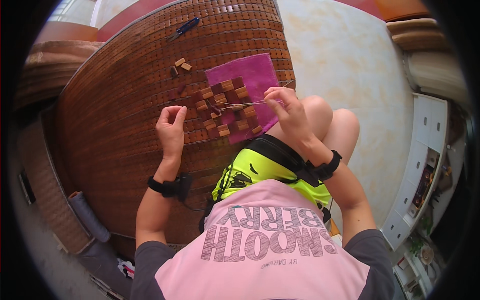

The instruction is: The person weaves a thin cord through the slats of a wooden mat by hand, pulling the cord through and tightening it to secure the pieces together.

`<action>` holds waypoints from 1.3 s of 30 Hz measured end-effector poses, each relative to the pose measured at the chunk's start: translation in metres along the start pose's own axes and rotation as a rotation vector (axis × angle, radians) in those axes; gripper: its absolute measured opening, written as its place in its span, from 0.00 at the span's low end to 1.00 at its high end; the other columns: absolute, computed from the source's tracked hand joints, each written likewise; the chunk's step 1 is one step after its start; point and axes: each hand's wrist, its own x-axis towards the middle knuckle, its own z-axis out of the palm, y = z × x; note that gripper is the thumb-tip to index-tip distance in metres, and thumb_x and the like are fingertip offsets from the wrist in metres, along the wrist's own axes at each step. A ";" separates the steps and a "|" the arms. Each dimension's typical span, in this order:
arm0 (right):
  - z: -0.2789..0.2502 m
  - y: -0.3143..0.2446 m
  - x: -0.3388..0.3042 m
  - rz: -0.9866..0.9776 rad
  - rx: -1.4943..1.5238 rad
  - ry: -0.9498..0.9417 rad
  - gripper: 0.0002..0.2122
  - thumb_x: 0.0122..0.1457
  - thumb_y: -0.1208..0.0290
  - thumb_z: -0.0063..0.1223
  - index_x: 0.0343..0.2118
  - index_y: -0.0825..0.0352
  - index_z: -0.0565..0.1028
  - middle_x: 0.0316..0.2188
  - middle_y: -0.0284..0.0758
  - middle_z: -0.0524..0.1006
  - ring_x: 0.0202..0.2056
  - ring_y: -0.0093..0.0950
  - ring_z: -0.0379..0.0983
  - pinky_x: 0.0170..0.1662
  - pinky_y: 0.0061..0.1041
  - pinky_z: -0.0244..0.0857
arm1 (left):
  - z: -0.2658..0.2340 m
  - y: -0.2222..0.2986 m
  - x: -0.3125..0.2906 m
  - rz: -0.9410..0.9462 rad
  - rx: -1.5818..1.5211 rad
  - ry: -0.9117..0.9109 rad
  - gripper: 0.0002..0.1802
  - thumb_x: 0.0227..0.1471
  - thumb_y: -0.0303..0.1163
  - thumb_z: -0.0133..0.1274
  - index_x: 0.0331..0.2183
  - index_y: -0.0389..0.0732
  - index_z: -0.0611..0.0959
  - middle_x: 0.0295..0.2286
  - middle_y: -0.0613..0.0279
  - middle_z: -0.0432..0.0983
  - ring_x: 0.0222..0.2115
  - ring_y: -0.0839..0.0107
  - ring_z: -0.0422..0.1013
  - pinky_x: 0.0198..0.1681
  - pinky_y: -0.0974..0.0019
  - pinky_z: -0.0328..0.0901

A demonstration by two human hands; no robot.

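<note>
On the pink cloth lies a checkered panel of small tan and dark red wooden tiles, with pink showing through a gap in it. My right hand is closed in a pinch on thin pale cord, at the panel's right side. The strands stretch left from these fingers to a dark red tile over the panel. My left hand hovers left of the panel with thumb and fingers curled together; whatever they hold, if anything, is too small to make out.
Several loose wooden tiles lie beyond the panel on a brown tile mat. Blue-handled thread snips rest farther back. My bent knees are close by on the right. Pale floor and a white cabinet stand farther right.
</note>
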 end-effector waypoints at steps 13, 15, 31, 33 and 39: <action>0.000 -0.016 0.005 -0.052 -0.113 0.065 0.02 0.57 0.78 0.55 0.33 0.68 0.75 0.32 0.36 0.77 0.35 0.28 0.74 0.37 0.24 0.67 | 0.043 0.008 0.001 -0.194 0.481 -0.397 0.19 0.52 0.43 0.60 0.35 0.36 0.83 0.14 0.64 0.76 0.12 0.77 0.70 0.18 0.72 0.63; -0.001 -0.022 0.007 -0.281 -0.316 0.146 0.03 0.55 0.79 0.57 0.32 0.67 0.75 0.35 0.37 0.76 0.38 0.32 0.74 0.39 0.26 0.68 | 0.047 -0.009 0.001 -0.104 0.577 -0.354 0.20 0.50 0.44 0.61 0.36 0.36 0.82 0.14 0.64 0.76 0.12 0.77 0.71 0.17 0.72 0.63; 0.006 -0.031 0.004 0.190 0.309 -0.262 0.04 0.63 0.78 0.49 0.38 0.70 0.73 0.25 0.33 0.78 0.29 0.20 0.76 0.36 0.20 0.71 | 0.047 0.014 -0.018 0.027 0.230 -0.211 0.07 0.49 0.26 0.60 0.33 0.37 0.79 0.25 0.66 0.77 0.25 0.79 0.72 0.31 0.74 0.67; 0.014 -0.027 0.000 0.069 0.217 -0.308 0.04 0.63 0.77 0.49 0.38 0.70 0.73 0.26 0.32 0.78 0.28 0.20 0.76 0.34 0.21 0.71 | 0.046 0.024 -0.023 0.011 0.212 -0.232 0.07 0.49 0.24 0.60 0.33 0.36 0.80 0.25 0.67 0.77 0.25 0.80 0.72 0.31 0.74 0.67; 0.026 -0.028 -0.002 0.092 -0.011 -0.369 0.04 0.63 0.74 0.50 0.36 0.68 0.74 0.22 0.36 0.79 0.25 0.26 0.78 0.29 0.24 0.71 | 0.040 0.039 -0.022 0.245 0.289 -0.262 0.08 0.47 0.22 0.61 0.34 0.36 0.83 0.25 0.68 0.72 0.23 0.80 0.67 0.27 0.75 0.63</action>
